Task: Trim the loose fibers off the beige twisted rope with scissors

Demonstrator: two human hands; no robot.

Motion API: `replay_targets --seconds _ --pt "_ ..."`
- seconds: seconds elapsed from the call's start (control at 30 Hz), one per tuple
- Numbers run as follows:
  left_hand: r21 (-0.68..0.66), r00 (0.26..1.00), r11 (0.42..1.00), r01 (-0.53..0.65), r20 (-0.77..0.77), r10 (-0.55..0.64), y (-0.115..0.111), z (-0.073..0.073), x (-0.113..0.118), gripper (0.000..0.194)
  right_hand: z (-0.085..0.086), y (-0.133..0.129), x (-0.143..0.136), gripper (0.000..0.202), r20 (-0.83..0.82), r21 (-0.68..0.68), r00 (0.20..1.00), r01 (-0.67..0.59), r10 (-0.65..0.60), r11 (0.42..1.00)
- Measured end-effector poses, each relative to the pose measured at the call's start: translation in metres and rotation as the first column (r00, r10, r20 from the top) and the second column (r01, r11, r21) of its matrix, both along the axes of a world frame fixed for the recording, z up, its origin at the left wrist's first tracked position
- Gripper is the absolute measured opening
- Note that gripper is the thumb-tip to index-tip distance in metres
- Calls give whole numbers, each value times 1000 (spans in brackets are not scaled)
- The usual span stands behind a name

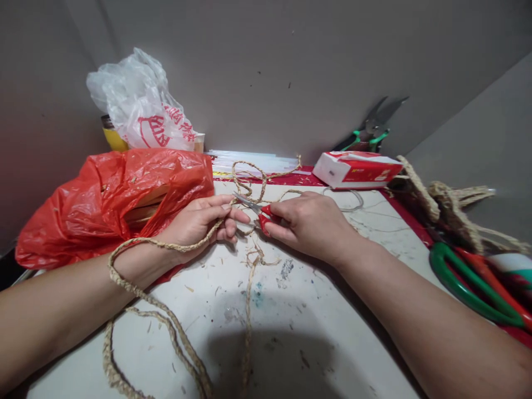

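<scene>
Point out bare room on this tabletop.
Widest patch of tabletop: between the middle braid and the right forearm, with only scraps and stains. Narrower: between that braid and the looped braid. Crowded: the back, with red bag, clear tubes, box.

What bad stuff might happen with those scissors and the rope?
The left hand holds the braided rope right by the blades of the red-handled scissors, so a finger might get nicked. Another loop lies just behind the blades and could be snipped by accident.
</scene>
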State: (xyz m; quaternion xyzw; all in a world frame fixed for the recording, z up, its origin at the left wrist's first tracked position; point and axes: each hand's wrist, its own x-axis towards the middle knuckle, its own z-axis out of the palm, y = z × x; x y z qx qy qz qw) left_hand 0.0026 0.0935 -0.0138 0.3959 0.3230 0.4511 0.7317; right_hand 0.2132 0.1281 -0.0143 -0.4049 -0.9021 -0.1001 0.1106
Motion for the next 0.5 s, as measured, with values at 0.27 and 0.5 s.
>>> replay_targets --seconds 0.27,0.5 --pt "25 999 999 -29 -16 29 0 -1 0 10 4 -6 -6 31 41 15 999 31 -32 999" --pt "28 998 999 -46 -47 47 0 -3 -1 4 4 -3 -4 32 123 80 991 49 -59 996"
